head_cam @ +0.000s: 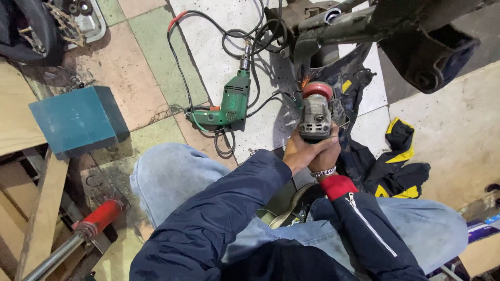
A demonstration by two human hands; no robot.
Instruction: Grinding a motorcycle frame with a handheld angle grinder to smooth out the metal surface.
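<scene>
I see the angle grinder point(315, 112) held above the tiled floor point(156, 67), long axis running straight away from me, its red disc guard up at the far end against the dark metal frame point(344, 28) — a few orange sparks show there. Its grey body looks scuffed and dusty. Both grips are wrapped tight round its rear: my left hand point(302, 151) from the left, my right hand point(327, 153) beside it, touching. On the floor to the left lies a green electric drill point(232, 106), chuck pointing away, and farther left a plain teal box point(78, 120), no label visible.
</scene>
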